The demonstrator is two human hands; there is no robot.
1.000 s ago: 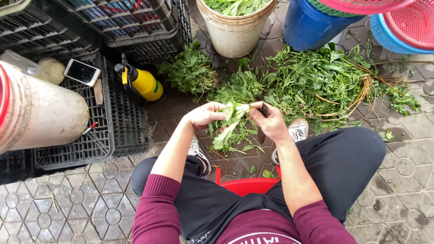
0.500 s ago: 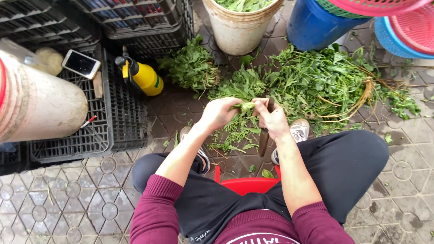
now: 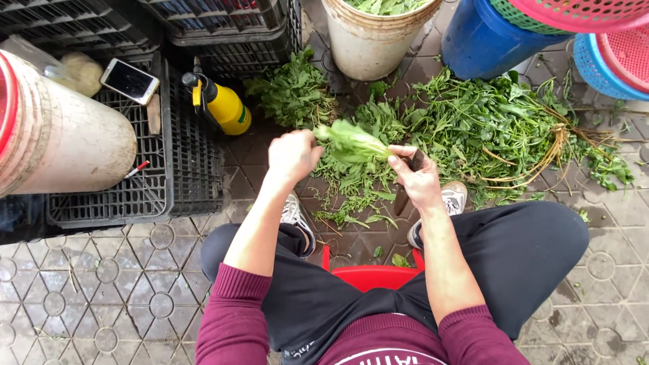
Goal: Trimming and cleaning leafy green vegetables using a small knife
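Compared w/ half a sec earlier, the left hand [image 3: 292, 154] had lifted and drawn off to the left, fist closed round the stem end of a bunch of leafy greens [image 3: 353, 140], so the bunch now lay level between the two hands above the ground rather than tucked in close between them; the right hand [image 3: 417, 177] sat at the leaf end, thumb and fingers pinched on it, w/ a dark narrow thing under the palm, prob. a knife, though too hidden to be sure. The hands were thus apart, each clamped on one end of the same bunch. Judging by that, the bunch was mid-trim or mid-sort, held up for a look, not yet set down. Below it lay loose scraps, and behind it the big pile of cut greens [image 3: 500, 128] w/ pale roots, spread over the wet dark paving [image 3: 122, 297] of patterned tiles. The person sat on a red stool [image 3: 370, 276], knees wide, sneakers on either side of the scraps. Beyond: a cream bucket [image 3: 368, 44] w/ greens inside, a blue tub [image 3: 483, 37], pink and blue baskets [image 3: 608, 47] at the right edge. To the left, black crates [image 3: 135, 182], a phone [image 3: 130, 80] lying on one, a yellow spray bottle [image 3: 226, 108] just beside, and a large pale drum [image 3: 61, 135] tipped on its side
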